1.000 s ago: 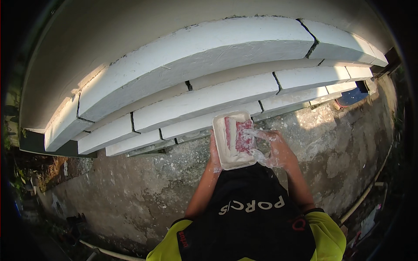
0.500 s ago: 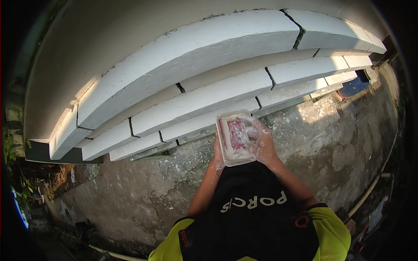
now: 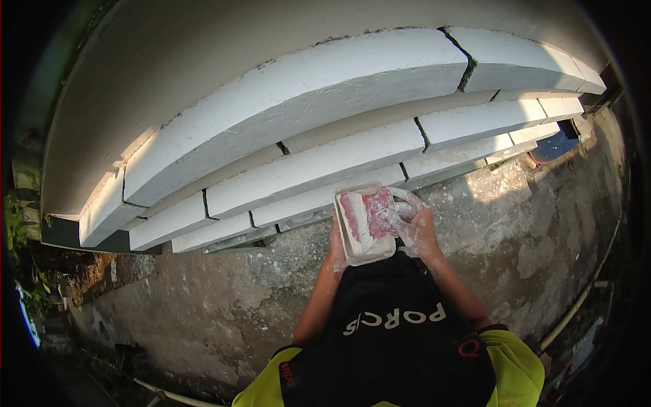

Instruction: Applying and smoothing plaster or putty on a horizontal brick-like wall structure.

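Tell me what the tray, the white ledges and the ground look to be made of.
Tray: likely plastic, dull off-white, judging by its thin, rounded rim.
White ledges: perhaps painted plaster or concrete, matte, with dark gaps.
Ground: apparently rough concrete, grey and patchy.

The camera is worn on my head, the left one of two side by side, and it looks steeply down in front of me. It is quite near: my dark shirt (image 3: 407,353) fills the lower middle, and my forearms (image 3: 315,298) enter from below. My left hand (image 3: 335,245) and right hand (image 3: 418,232) come near the centre. The fisheye lens sees very wide, so the white ledges (image 3: 291,88) ahead look curved, and the corners are dark.
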Demonstrator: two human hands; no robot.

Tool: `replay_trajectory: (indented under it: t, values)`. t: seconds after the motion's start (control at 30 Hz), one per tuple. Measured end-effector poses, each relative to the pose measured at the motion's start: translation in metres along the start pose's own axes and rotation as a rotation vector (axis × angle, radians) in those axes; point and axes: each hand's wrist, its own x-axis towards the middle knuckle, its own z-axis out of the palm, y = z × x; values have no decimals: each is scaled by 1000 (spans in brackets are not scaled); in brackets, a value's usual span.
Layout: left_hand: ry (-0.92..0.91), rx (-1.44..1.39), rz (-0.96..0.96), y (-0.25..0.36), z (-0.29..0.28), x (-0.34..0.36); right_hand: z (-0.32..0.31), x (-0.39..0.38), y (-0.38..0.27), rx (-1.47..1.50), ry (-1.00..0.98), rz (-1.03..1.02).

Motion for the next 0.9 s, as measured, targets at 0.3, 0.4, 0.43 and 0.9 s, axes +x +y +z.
replay_trajectory:
  t: [0.3,0.4,0.43,0.9]
  values:
    - [8,-48,15,-3,0,2,-3,-2,-1,-553,-30,-205]
    - [37,-33,31,-5,0,5,5,-2,-13,-629,-57,-227]
    - [64,-9,42,-6,-1,6,7,-3,-19,-631,-72,-259]
    - [110,91,89,-13,-16,10,16,-3,-4,-576,-8,-281]
